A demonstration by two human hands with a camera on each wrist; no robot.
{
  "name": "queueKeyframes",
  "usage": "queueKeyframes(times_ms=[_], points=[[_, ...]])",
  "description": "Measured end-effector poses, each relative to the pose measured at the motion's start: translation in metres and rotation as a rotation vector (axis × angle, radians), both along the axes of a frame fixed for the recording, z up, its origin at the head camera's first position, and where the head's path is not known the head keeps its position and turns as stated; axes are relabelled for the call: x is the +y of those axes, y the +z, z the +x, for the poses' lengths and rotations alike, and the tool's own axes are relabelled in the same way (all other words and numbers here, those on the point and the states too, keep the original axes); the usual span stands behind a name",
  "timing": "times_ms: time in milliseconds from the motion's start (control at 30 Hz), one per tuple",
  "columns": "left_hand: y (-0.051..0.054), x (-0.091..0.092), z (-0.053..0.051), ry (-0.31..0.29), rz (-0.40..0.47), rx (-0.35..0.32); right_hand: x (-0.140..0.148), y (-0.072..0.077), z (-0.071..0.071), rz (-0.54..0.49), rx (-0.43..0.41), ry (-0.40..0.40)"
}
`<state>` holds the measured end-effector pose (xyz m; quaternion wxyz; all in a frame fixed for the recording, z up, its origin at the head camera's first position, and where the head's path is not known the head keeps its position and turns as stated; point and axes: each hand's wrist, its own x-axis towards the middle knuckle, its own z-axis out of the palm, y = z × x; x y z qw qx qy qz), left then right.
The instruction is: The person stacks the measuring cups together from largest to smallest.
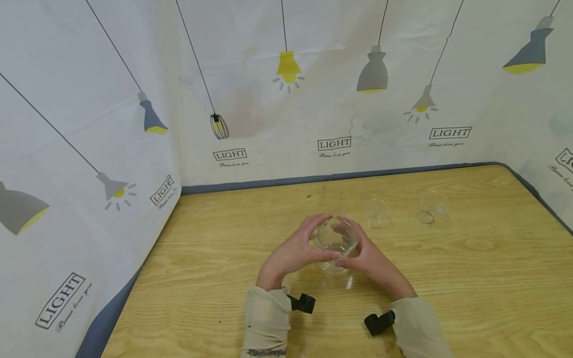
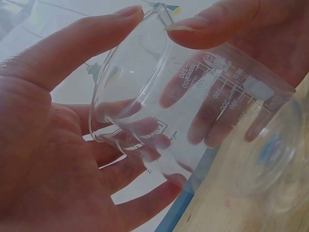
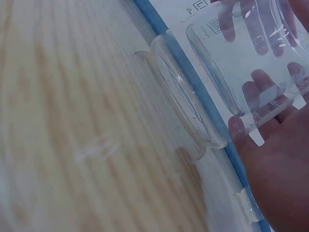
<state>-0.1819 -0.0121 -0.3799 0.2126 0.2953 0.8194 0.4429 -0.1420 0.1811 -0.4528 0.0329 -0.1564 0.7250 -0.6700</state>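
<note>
Three sides of a white sheet backdrop [image 1: 268, 30], blue-grey along its lower border, printed with hanging lamps [image 1: 288, 64] in yellow, grey and blue, plus boxed "LIGHT" lettering [image 1: 334, 143]. Next in size, a pale yellow-brown wood-grain table [image 1: 201, 268]; backdrop runs along the far, left and right edges of its surface. Two beige sleeves [image 1: 270, 313] come in over the near edge; a dark smudge on the left one, low down. Left hand [image 1: 293, 252] curled round the left side of a transparent glass beaker [image 1: 333, 241], thumb at the near side by the rim, fingers behind, set somewhat apart from one another. Right hand [image 1: 369, 256] curled round the opposite side, its fingers visible through the glass in the left-wrist view; thumb tips just beside each other at the near rim. Beaker mouth faces up in the head view, near the middle of the surface, well in from the far edge; cannot tell whether its base touches the wood. Below its lower end, a further glass oval [image 3: 183, 92]; cannot tell if it belongs to this beaker or to another vessel. Toward the far right corner, two faint transparent glass vessels [image 1: 433, 203], apart from each other, exact shapes hard to make out. One small black device [image 1: 304, 303] at each cuff. Smallest: white printed measuring marks [image 2: 227, 92] on the beaker wall, "250" and "ml" legible.
</note>
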Motion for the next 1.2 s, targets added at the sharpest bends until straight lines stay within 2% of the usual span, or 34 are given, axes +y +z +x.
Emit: queueKeyframes(times_ms=[100,267,300,567,733,967,1100,1200], points=[[0.002,0.001,0.001,-0.001,0.000,-0.005,0.000,0.000,0.000,0.003,-0.003,-0.004],[-0.019,0.000,-0.010,-0.004,0.004,0.013,0.000,0.001,0.000,0.010,0.003,-0.007],[-0.021,0.000,-0.011,-0.005,0.006,0.017,0.000,0.001,0.000,0.016,0.007,-0.006],[-0.022,-0.001,-0.011,-0.019,0.018,0.025,0.000,0.001,0.000,0.011,0.002,-0.009],[-0.017,-0.001,-0.009,-0.014,0.001,0.008,-0.001,0.001,0.000,-0.001,-0.005,-0.007],[0.011,-0.001,0.005,-0.019,-0.009,-0.011,0.000,0.001,0.000,0.007,-0.003,-0.006],[0.014,-0.001,0.006,-0.019,-0.011,-0.014,0.000,0.001,0.000,0.005,-0.004,-0.002],[0.009,-0.002,0.004,-0.019,-0.001,-0.013,0.000,0.001,0.000,0.009,0.005,0.008]])
